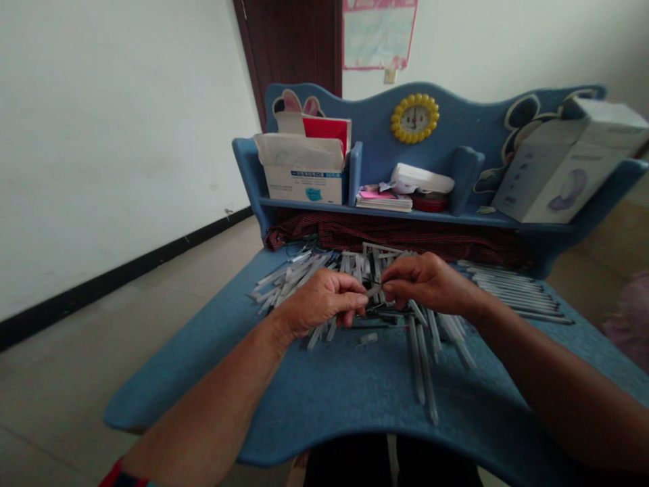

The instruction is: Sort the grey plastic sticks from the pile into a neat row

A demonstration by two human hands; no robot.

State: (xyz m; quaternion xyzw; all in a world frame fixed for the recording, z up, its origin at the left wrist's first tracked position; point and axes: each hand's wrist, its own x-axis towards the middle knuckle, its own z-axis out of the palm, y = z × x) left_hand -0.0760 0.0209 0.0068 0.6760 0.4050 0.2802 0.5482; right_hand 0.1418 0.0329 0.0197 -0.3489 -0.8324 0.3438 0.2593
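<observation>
My left hand (324, 299) is closed in a pinch on one end of a short, whitish translucent piece (374, 291), whose exact kind I cannot make out. The other end meets the pinched fingertips of my right hand (428, 281). Under and around both hands lies a loose pile of translucent white tubes (291, 277), pen-like in shape. Two long tubes (423, 372) stick out from the pile toward the table's front edge. Just below my left fingertips, a small clear piece (369, 338) rests on the blue table (324, 392). Thin dark bits (388, 314) lie beneath the hands.
Several slim pen-like sticks (517, 294) lie in a row at the right. Behind the pile is a folded dark checked cloth (395, 233). The shelf above holds a mask box (304, 172), papers (384, 201), a white box (568, 166) and a yellow clock (414, 118).
</observation>
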